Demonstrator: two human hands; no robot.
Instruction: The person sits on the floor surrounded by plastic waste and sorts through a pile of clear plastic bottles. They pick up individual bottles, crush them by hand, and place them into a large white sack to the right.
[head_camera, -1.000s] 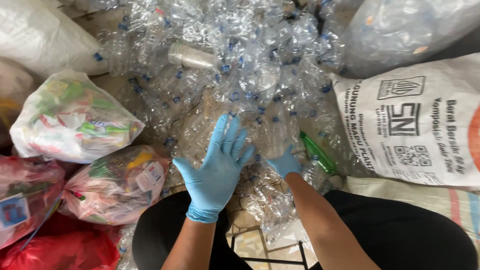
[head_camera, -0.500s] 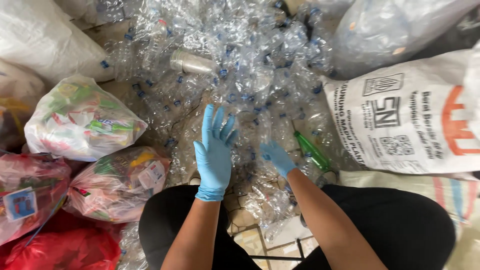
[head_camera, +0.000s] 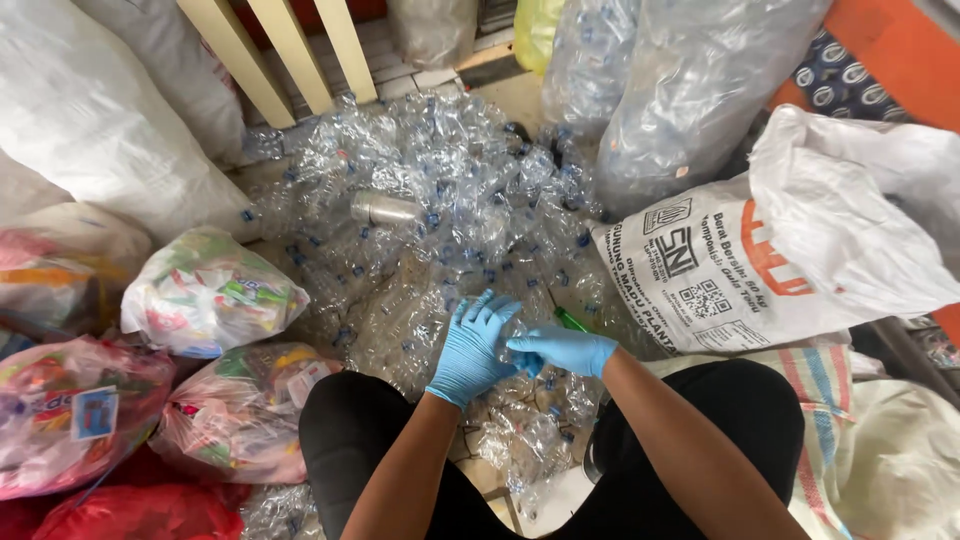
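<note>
Right hand (head_camera: 562, 350): fingertips hidden behind the left hand (head_camera: 473, 350); whether the grip closes on anything cannot be told.
Left hand: palm side hidden; any contents not visible.
Green bottle (head_camera: 571, 320): mostly covered by the right hand and the clear crushed bottles (head_camera: 420, 200).
Floor: almost wholly buried under the bottles.
Printed white sack (head_camera: 720, 270): lower part hidden behind the person's knee.
Bags of coloured wrappers (head_camera: 205, 290): contents too jumbled to tell; the leftmost ones cut off by the edge.
Red bag (head_camera: 140, 512): cut off at the bottom edge.
Pale slats (head_camera: 290, 50): cut off at the top.
</note>
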